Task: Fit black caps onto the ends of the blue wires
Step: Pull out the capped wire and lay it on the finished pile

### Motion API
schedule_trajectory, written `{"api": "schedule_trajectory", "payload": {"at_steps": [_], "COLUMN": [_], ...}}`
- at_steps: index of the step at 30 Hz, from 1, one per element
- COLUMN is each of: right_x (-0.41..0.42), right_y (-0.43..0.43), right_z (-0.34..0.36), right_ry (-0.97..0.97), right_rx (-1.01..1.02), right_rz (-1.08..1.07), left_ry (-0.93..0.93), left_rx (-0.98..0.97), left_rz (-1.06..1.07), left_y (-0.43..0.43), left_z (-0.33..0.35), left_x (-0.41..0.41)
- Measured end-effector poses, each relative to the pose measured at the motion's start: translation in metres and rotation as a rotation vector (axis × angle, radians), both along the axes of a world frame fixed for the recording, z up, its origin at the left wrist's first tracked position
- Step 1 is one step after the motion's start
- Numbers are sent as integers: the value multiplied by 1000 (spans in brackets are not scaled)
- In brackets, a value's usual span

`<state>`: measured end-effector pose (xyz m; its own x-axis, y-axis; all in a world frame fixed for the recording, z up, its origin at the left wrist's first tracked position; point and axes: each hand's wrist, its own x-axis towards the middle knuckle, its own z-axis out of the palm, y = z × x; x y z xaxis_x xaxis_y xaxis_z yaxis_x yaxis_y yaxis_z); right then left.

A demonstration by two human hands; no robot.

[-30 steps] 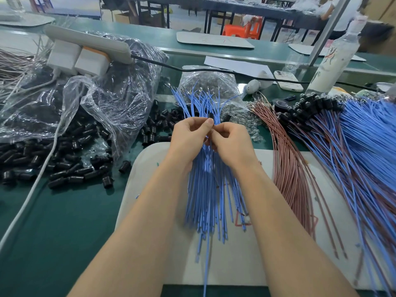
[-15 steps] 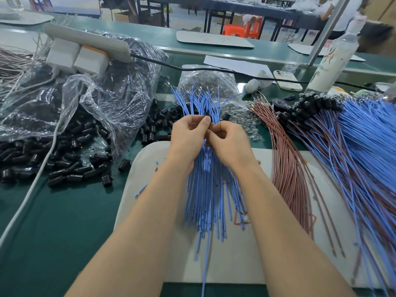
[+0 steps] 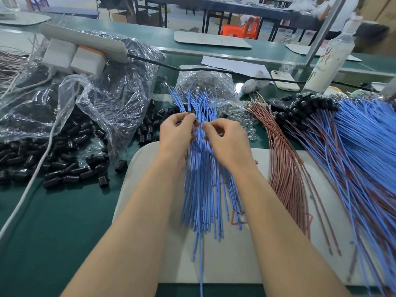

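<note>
As left hand (image 3: 175, 136) pinches cap (image 3: 192, 113), wires (image 3: 203, 189) overhang mat (image 3: 225, 264).

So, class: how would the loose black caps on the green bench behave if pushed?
The black caps look like short cylinders lying on their sides, so they would probably roll. Small and loosely heaped, they likely scatter and weigh little.
</note>
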<state>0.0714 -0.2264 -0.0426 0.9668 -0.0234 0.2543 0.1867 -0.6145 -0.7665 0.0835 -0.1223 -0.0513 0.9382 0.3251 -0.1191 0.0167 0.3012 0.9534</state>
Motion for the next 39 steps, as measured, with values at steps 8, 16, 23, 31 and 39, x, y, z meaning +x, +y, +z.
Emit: {"api": "schedule_trajectory", "payload": {"at_steps": [8,16,23,31,39], "right_x": [15,18,18,17,8], "right_y": [-81,-93,-87,-75,-36], "right_z": [7,-6,-9,1,10], "right_ry": [190,216,22,-197,-327], "right_rx": [-294,-202,-189,-32,6], "right_rz": [-585,-654,-642,-577,-195], "left_ry": [80,96,66,33,3], "left_rx": [-188,-341,-284,-194,-96], "left_rz": [-11,-72,-86,-229,-460], "left_y": [12,14,12,7,-5], "left_z": [1,4,8,9,8], "left_x": [6,3,-3,-6,-9]}}
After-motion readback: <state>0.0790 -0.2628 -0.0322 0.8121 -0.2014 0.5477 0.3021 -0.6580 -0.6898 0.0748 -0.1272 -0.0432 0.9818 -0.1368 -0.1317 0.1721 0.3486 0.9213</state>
